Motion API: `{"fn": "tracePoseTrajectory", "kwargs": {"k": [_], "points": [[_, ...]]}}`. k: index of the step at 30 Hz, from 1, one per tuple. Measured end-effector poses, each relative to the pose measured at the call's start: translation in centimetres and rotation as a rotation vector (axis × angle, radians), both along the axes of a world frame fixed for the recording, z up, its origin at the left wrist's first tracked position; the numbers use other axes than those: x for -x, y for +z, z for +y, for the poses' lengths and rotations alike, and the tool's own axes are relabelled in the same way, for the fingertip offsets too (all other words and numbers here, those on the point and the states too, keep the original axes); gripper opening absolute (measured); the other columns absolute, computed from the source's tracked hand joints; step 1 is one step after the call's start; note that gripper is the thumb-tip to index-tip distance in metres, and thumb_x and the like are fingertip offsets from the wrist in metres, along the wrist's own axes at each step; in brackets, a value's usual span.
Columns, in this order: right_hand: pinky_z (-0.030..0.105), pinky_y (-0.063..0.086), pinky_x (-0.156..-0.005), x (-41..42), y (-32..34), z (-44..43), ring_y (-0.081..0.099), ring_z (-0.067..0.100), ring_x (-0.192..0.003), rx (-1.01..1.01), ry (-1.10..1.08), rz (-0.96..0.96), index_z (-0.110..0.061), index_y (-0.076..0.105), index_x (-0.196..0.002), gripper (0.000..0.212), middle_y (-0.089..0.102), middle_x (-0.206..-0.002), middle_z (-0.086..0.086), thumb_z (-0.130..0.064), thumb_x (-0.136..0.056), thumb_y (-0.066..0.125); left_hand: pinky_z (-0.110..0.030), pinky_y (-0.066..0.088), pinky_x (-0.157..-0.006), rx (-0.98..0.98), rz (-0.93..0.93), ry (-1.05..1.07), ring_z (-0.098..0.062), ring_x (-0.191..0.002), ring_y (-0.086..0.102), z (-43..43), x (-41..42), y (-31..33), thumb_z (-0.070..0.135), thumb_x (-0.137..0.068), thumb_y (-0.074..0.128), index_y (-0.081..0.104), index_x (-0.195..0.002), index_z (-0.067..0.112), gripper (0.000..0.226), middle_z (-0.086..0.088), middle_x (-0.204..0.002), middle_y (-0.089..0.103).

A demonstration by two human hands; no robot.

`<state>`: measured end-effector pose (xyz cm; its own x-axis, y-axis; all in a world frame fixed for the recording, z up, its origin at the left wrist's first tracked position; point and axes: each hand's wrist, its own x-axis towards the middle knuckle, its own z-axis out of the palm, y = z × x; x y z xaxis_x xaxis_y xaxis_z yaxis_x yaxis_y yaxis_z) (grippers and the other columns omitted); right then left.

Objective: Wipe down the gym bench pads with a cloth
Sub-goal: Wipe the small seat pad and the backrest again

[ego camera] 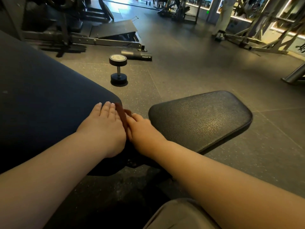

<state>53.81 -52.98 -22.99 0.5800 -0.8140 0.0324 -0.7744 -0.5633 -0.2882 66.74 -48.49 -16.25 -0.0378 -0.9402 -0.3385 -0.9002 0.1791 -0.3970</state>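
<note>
The bench has two pads. A long dark blue back pad (pixel 49 96) slopes up to the left, and a black textured seat pad (pixel 201 121) lies to the right. My left hand (pixel 104 126) lies flat on the lower end of the back pad, fingers straight. My right hand (pixel 142 128) reaches into the gap between the pads. Its fingers curl on a dark reddish-brown cloth (pixel 122 114) at the back pad's edge. Most of the cloth is hidden between my hands.
A dumbbell (pixel 118 70) stands on end on the rubber floor beyond the bench, with a dark bottle-shaped thing (pixel 137 55) lying behind it. Machine frames stand at the far left (pixel 99 40) and far right (pixel 264 38). My knee (pixel 179 214) shows at the bottom.
</note>
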Motion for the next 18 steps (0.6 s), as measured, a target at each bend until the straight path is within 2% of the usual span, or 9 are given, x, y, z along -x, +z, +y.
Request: {"fn": "tracePoseTrajectory", "kwargs": {"k": [2,4,8,10,13,16,18], "points": [[0.05,0.031,-0.111,2.8,0.4,0.3,0.034,0.041,-0.132,0.218,-0.027,0.265,-0.019,0.033,-0.153,0.054,0.031,-0.155,0.012,-0.031,-0.102,0.046,-0.052,-0.003,-0.123,0.0,0.022,0.002,-0.036,-0.151,-0.015,0.0,-0.2,0.0,0.037,-0.104,0.014,-0.007,-0.154,-0.001,0.066,-0.022,-0.163,-0.017],[0.048,0.027,-0.112,6.1,0.3,-0.1,0.028,0.04,-0.135,0.249,-0.056,0.389,-0.017,0.039,-0.15,0.052,0.03,-0.157,0.011,-0.03,-0.1,0.047,-0.054,-0.005,-0.122,-0.012,0.052,-0.008,-0.035,-0.151,-0.016,-0.1,0.2,-0.3,0.036,-0.105,0.01,-0.007,-0.155,0.0,0.064,-0.02,-0.163,-0.018],[0.05,0.016,-0.122,9.8,-0.1,-1.1,0.023,0.042,-0.145,0.23,-0.043,0.418,-0.021,0.042,-0.151,0.05,0.033,-0.16,0.006,-0.027,-0.102,0.043,-0.053,-0.005,-0.122,-0.047,0.205,-0.055,-0.03,-0.153,-0.011,-0.4,3.0,-2.2,0.036,-0.106,0.007,-0.001,-0.156,0.003,0.061,-0.016,-0.165,-0.01],[0.051,0.011,-0.123,11.0,0.3,-2.3,0.021,0.044,-0.147,0.268,-0.15,0.422,-0.021,0.042,-0.151,0.049,0.032,-0.161,0.007,-0.025,-0.103,0.039,-0.048,-0.001,-0.124,-0.069,0.346,-0.072,-0.027,-0.154,-0.006,-0.5,5.0,-3.3,0.038,-0.107,0.011,0.003,-0.157,0.006,0.061,-0.013,-0.166,-0.005],[0.055,0.012,-0.122,11.3,0.7,-3.0,0.02,0.046,-0.147,0.302,-0.292,0.438,-0.015,0.043,-0.15,0.05,0.034,-0.159,0.012,-0.028,-0.102,0.035,-0.044,0.002,-0.125,-0.074,0.528,-0.048,-0.025,-0.154,-0.001,-0.9,7.7,-4.7,0.039,-0.107,0.015,0.005,-0.158,0.008,0.061,-0.011,-0.167,-0.001],[0.057,0.019,-0.121,10.5,-0.6,-1.8,0.023,0.041,-0.148,0.248,-0.023,0.444,-0.012,0.056,-0.14,0.059,0.048,-0.151,0.011,-0.036,-0.095,0.027,-0.044,0.004,-0.125,-0.063,0.618,-0.024,-0.026,-0.154,0.001,-1.4,9.6,-5.8,0.038,-0.105,0.021,0.006,-0.158,0.006,0.064,-0.014,-0.167,0.002],[0.053,0.013,-0.123,12.0,0.3,-2.2,0.025,0.039,-0.148,0.24,0.019,0.395,-0.016,0.054,-0.142,0.054,0.046,-0.153,0.008,-0.036,-0.098,0.031,-0.045,0.005,-0.125,-0.023,0.667,-0.013,-0.027,-0.154,-0.001,-1.7,10.3,-6.5,0.038,-0.104,0.023,0.005,-0.158,0.005,0.066,-0.015,-0.166,0.0]]}}
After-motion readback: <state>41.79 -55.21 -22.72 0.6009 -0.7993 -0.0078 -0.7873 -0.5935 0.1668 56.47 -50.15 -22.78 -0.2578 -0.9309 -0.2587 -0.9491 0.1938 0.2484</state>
